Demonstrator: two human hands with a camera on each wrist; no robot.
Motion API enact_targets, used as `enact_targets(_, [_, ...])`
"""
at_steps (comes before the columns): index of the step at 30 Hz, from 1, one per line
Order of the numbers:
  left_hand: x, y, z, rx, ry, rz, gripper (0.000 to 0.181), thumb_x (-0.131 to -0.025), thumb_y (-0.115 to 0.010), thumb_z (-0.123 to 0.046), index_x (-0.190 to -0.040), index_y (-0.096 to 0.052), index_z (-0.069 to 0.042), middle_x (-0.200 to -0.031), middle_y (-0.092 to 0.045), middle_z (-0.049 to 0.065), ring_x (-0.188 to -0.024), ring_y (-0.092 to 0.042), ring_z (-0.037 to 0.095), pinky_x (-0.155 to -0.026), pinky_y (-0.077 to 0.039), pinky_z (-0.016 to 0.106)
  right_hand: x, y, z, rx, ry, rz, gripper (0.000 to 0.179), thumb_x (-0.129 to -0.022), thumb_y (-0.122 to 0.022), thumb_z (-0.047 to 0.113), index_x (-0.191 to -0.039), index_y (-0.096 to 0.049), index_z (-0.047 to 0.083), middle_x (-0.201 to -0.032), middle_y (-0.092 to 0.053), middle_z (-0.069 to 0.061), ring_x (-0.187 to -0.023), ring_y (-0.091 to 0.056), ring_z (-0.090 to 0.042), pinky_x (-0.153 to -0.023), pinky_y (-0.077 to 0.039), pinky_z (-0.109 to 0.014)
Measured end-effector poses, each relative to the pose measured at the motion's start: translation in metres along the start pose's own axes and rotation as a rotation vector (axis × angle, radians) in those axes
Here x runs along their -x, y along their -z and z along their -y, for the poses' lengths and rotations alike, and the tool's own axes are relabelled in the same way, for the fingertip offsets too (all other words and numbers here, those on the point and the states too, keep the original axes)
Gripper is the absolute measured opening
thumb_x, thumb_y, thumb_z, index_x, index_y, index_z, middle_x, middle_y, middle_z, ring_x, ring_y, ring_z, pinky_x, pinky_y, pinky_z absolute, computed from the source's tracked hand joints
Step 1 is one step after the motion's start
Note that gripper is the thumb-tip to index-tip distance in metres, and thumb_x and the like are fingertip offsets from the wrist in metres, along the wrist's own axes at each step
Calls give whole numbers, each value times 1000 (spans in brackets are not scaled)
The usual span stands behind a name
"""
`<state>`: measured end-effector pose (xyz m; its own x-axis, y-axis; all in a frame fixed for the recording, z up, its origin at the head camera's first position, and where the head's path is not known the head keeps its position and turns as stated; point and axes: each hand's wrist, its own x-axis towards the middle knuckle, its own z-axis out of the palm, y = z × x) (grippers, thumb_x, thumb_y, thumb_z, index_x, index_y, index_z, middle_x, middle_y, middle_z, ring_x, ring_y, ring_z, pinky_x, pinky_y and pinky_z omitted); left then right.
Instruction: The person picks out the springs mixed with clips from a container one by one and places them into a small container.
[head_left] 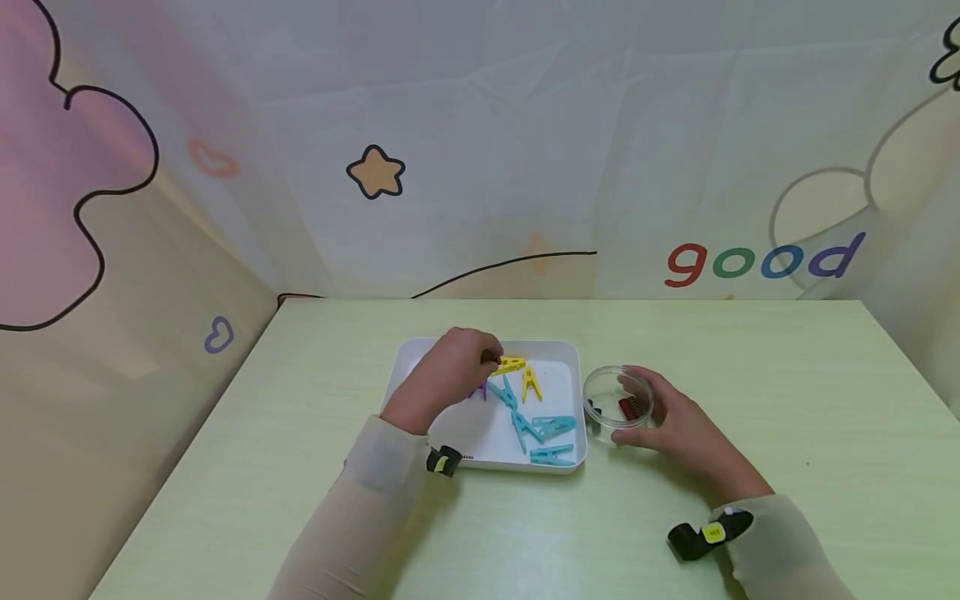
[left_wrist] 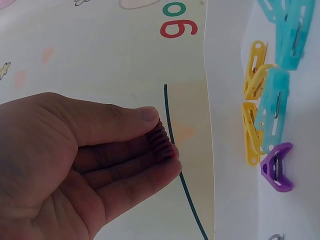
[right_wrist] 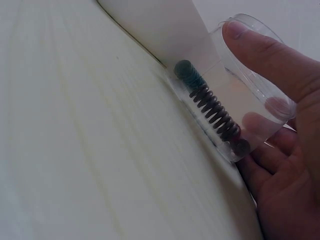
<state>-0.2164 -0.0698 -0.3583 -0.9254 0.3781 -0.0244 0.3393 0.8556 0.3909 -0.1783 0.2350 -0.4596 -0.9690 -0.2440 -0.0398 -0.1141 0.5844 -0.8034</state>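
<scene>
Over the back of the white tray (head_left: 468,429), my left hand (head_left: 459,363) pinches a small dark red coil spring (left_wrist: 161,145) between thumb and fingers. Beside the tray's right edge, my right hand (head_left: 678,421) grips a clear round plastic container (head_left: 618,368), thumb on the near side and fingers behind. A grey metal spring (right_wrist: 216,112) and a teal spring (right_wrist: 188,72) show through its wall, and a red spring (head_left: 630,407) lies in it too. Yellow clothespins (head_left: 532,384), a purple clothespin (left_wrist: 277,167) and several light blue clothespins (head_left: 552,455) lie in the tray.
The tray stands on a pale green table (head_left: 787,400). A printed backdrop (head_left: 480,167) with a star and the word "good" rises behind the table's far edge. A black wrist camera (head_left: 708,535) is strapped near my right sleeve.
</scene>
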Motion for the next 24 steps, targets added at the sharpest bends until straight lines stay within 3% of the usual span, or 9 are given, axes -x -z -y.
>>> enact_targets(5, [1,1,-5,6,-37,-6,21,-95,-62,-14,-113,-71,-9,-109,-70,3,-88,-59,16,-85,-55,28,0,0,0,-1,4,-2,96,-76,-79,47,-151,-24,25,-154,-39,-10,-142,-33,-40,-112,-28,-62])
enact_targets(13, [2,0,-12,26,-93,-8,19,-95,-62,-13,-111,-72,-8,-106,-71,3,-79,-59,14,-71,-53,22,1,0,0,3,0,-4,96,-75,-79,48,-152,-24,27,-154,-39,-9,-142,-33,-41,-112,-28,-62])
enact_targets(24, [3,-5,-17,59,-135,-21,20,-95,-61,-11,-110,-71,-5,-105,-71,5,-90,-63,15,-83,-55,28,0,0,0,6,-13,-1,96,-75,-78,49,-152,-24,28,-155,-38,-9,-142,-32,-41,-112,-28,-63])
